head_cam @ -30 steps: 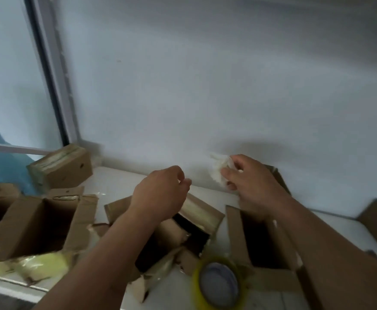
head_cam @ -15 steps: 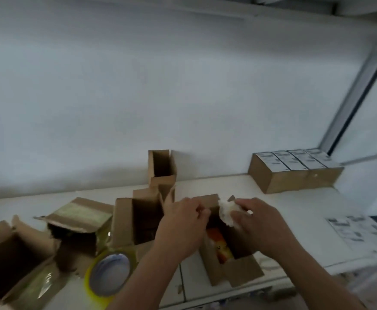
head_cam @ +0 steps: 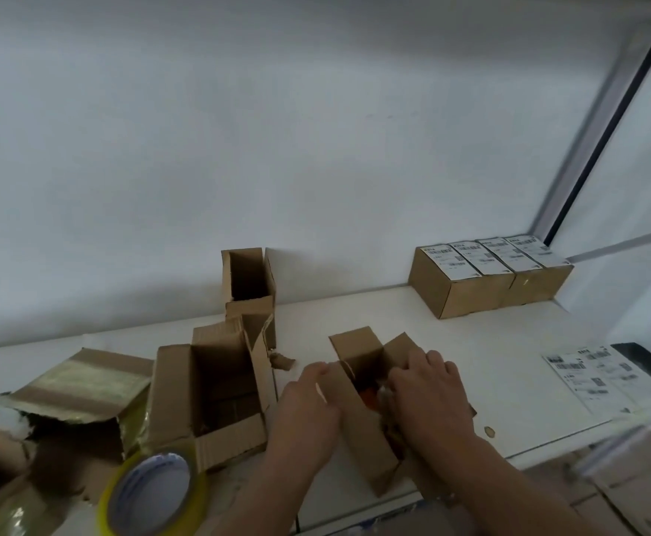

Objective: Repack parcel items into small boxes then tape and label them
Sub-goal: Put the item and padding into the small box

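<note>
A small open cardboard box point(head_cam: 358, 349) stands near the front edge of the white table point(head_cam: 358, 311). Something orange point(head_cam: 368, 398) shows inside it. My left hand point(head_cam: 308, 404) grips the box's left flap, thumb along its edge. My right hand point(head_cam: 428, 396) reaches into the box from the right, fingers curled down on a white paper wad point(head_cam: 384, 393) that is mostly hidden. A roll of yellowish tape point(head_cam: 154, 493) lies flat at the front left. A sheet of printed labels point(head_cam: 594, 377) lies at the right.
A row of sealed, labelled boxes point(head_cam: 467, 288) sits at the back right against the wall. An open box point(head_cam: 219, 384), a tall upright open box point(head_cam: 248, 280) and a torn taped parcel point(head_cam: 80, 388) crowd the left.
The view swung right and down. My right hand carried the white wad from above the table down into the small box. My left hand took hold of the box's left flap.
</note>
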